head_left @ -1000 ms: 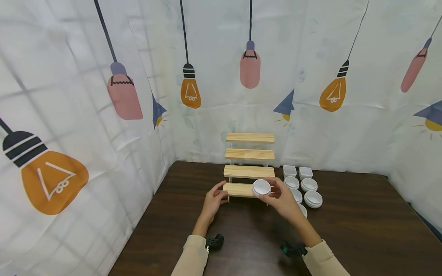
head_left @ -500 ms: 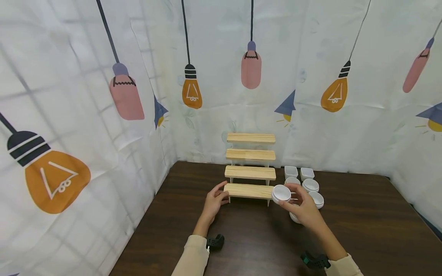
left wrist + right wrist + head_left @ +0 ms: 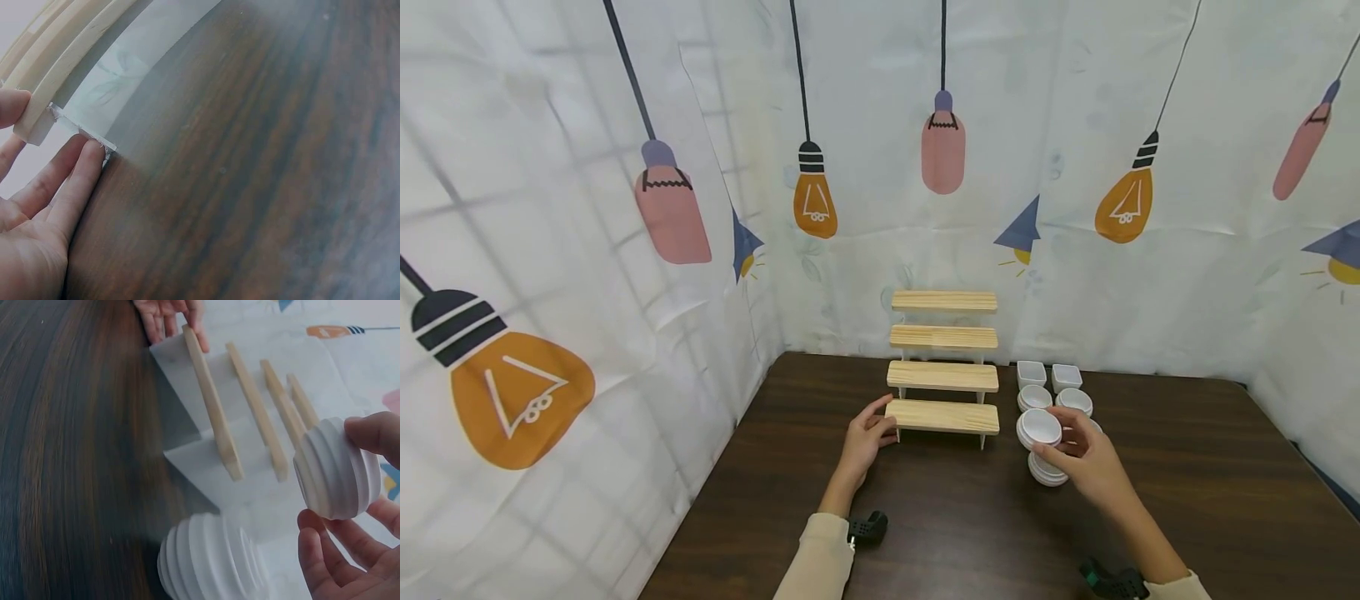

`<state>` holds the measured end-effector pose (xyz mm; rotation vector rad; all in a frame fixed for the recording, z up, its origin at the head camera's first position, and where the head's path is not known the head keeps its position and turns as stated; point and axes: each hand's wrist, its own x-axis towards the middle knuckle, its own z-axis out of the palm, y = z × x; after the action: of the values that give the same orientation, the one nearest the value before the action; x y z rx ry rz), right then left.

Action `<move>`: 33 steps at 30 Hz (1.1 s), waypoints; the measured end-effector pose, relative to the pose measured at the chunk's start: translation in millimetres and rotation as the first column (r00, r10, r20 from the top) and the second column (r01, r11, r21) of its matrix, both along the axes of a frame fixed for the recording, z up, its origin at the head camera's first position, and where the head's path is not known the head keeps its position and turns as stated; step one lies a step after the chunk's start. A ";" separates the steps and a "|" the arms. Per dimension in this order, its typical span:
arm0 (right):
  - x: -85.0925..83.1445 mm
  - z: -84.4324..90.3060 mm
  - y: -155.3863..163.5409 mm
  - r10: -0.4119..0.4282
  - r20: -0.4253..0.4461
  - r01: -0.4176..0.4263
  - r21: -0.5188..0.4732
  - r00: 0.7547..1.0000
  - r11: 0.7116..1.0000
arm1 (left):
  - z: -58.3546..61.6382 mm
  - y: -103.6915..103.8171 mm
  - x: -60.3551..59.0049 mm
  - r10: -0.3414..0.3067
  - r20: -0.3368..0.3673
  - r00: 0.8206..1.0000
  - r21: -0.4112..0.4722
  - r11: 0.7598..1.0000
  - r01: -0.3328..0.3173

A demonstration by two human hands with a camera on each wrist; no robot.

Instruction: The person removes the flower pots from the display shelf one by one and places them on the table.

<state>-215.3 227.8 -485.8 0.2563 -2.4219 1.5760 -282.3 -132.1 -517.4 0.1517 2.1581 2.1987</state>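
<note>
- The right hand (image 3: 1086, 458) holds a small white ribbed bowl (image 3: 1040, 427) in the air, thumb on one side of its wall and fingers (image 3: 325, 553) curled round the other; the bowl sits tilted, mouth toward the head camera.
- Just under that bowl a second white ribbed bowl (image 3: 1047, 472) rests on the dark wooden desk (image 3: 940, 517), partly hidden by the hand.
- The left hand (image 3: 865, 437) rests at the left end of the wooden stepped rack (image 3: 943, 358): thumb on top of the lowest step (image 3: 942, 416), fingers (image 3: 72, 187) fairly straight against the clear support beneath it.
- The held bowl hangs just right of the lowest step's right end, apart from it.
- Behind the right hand, more white dishes stand on the desk beside the rack: round bowls (image 3: 1034, 397) in front, two square dishes (image 3: 1030, 373) farthest back.
- The rack's four steps rise toward the lamp-printed curtain (image 3: 880, 167) at the back.
</note>
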 end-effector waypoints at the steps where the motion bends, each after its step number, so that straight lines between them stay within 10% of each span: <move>1: 0.7 -0.5 2.4 -0.005 -0.003 0.005 -0.005 1.000 1.000 | 0.0 0.0 0.1 0.000 0.000 1.000 0.001 1.000 0.000; 33: 20.6 -13.0 65.4 -0.140 -0.041 0.141 0.023 0.989 0.990 | -1.3 0.7 -1.1 0.000 0.004 1.000 0.013 1.000 0.000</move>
<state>-194.8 293.2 -498.9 0.1162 -2.3757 1.4664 -283.4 -131.4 -518.7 0.1477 2.1420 2.2119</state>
